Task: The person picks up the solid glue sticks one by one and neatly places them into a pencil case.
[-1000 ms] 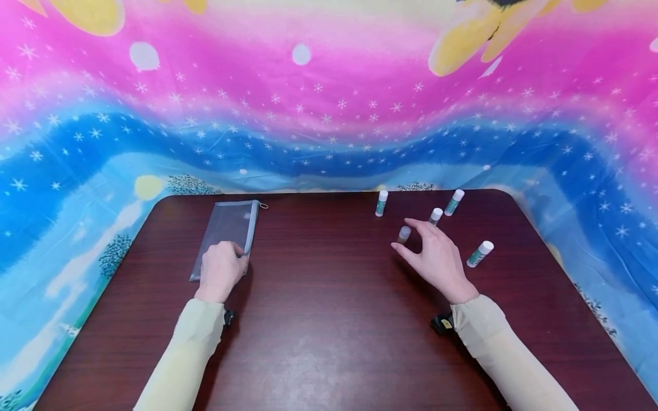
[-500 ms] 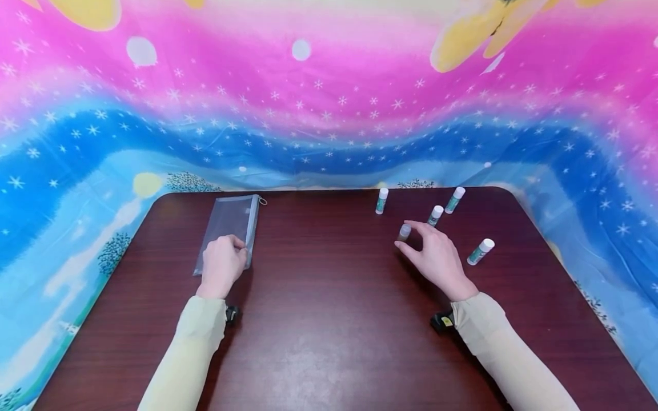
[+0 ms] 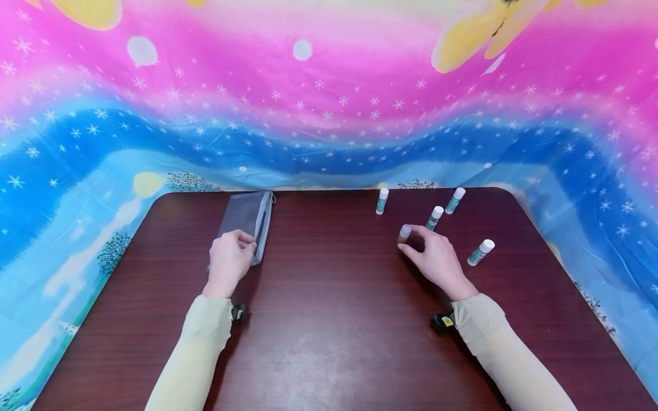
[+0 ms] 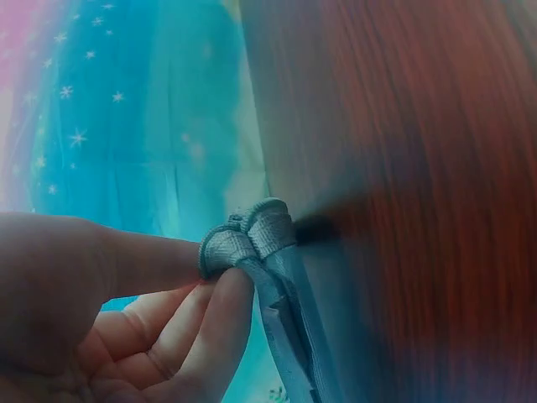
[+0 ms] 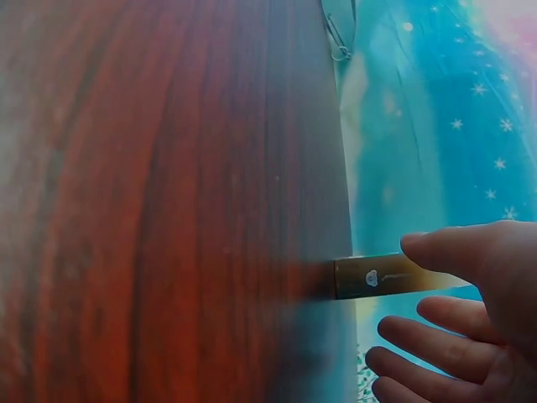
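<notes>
A translucent grey zip pouch (image 3: 244, 212) lies at the left of the table, tilted up a little on its zipper side. My left hand (image 3: 231, 260) pinches the near end of its zipper edge. In the left wrist view, the two zipper bands (image 4: 273, 239) stand slightly parted beyond the thumb and finger. At the right, a small brown tube with a pale cap (image 3: 404, 234) stands upright on the table. My right hand (image 3: 437, 260) has thumb and forefinger around this tube. A white bear-like mark shows on the tube (image 5: 369, 277) in the right wrist view.
Several white-capped green glue sticks stand around the right hand: one at the back (image 3: 381, 201), one just behind the hand (image 3: 434, 218), one at the far right (image 3: 454, 201), one to the right (image 3: 480, 252). A patterned cloth (image 3: 329, 114) hangs behind the table (image 3: 319, 319).
My left hand has shifted right and drawn the pouch along, and its zipper edge now shows a gap. The right thumb and forefinger have closed in on the brown tube.
</notes>
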A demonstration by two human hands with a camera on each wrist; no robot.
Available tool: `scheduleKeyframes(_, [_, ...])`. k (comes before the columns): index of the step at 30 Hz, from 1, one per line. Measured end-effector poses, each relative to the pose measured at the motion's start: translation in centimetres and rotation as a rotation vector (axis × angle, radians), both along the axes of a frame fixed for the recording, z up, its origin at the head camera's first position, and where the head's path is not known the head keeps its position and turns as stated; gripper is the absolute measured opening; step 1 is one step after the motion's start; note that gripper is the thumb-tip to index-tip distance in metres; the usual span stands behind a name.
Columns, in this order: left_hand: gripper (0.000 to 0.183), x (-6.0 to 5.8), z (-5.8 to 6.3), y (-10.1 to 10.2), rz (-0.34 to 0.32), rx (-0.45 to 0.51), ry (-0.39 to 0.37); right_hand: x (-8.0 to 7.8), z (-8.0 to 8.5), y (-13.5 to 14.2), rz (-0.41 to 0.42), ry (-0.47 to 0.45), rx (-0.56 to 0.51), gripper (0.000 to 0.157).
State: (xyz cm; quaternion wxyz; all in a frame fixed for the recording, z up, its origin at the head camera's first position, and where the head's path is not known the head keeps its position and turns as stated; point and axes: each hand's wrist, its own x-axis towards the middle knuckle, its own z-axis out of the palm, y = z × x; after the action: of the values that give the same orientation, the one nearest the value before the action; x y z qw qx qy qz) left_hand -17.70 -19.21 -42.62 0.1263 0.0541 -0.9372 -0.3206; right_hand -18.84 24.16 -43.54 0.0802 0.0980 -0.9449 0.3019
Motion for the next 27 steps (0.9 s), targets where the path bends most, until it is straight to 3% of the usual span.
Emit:
scheduleKeyframes(10, [0.012, -0.1, 0.4, 0.5, -0.059, 0.287, -0.138, -0.3, -0.5, 0.1, 0.001, -0.015, -0.029, 0.048])
scheduleKeyframes(17, [0.015, -0.2, 0.7, 0.9, -0.069, 0.375, -0.17, -0.6, -0.8, 0.4, 0.016, -0.026, -0.059, 0.047])
scheduleKeyframes(27, [0.015, 0.0, 1.2, 2.0, -0.106, 0.43, -0.166, -0.8, -0.9, 0.7, 0.022, -0.062, -0.14, 0.045])
